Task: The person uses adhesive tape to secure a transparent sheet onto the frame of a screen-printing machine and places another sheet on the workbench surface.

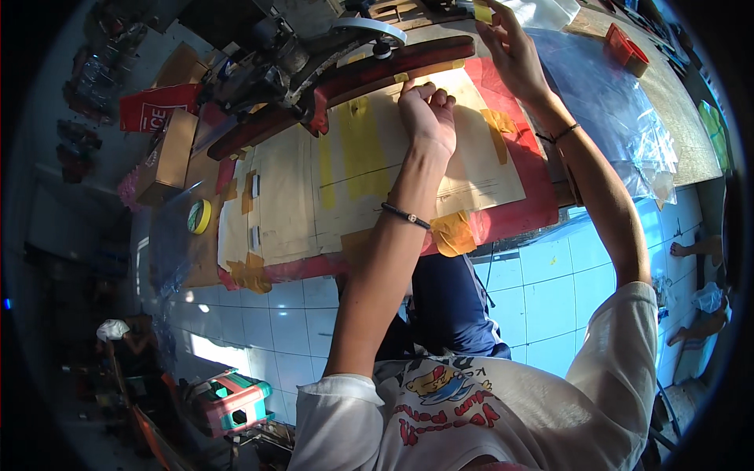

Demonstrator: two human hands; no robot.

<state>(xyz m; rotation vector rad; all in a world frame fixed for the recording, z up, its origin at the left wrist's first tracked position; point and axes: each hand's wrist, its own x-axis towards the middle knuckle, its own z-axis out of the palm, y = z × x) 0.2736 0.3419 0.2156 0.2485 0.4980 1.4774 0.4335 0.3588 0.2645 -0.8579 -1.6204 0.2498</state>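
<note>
My left hand [429,118] is closed, its fingers curled. Its fingertips touch the lower edge of a long red bar [393,63], beside a small yellow tab [401,78]; whatever they may pinch is hidden. Farther right, my right hand [514,59] is raised past the bar's end, finger and thumb around a small yellow piece [482,12] that looks like tape. Below the bar, a pale board [290,204] with pencil-like lines and yellow tape strips lies on a red sheet [503,216]. Crumpled tan tape [454,234] sticks to the board's near edge.
A dark machine [283,63] with a pale wheel [369,30] stands behind the bar. At left are a cardboard box [166,157] and a yellow tape roll [199,217]. Clear plastic sheeting [597,102] and a red tray [624,49] lie at right. A stool [232,402] stands on the tiles.
</note>
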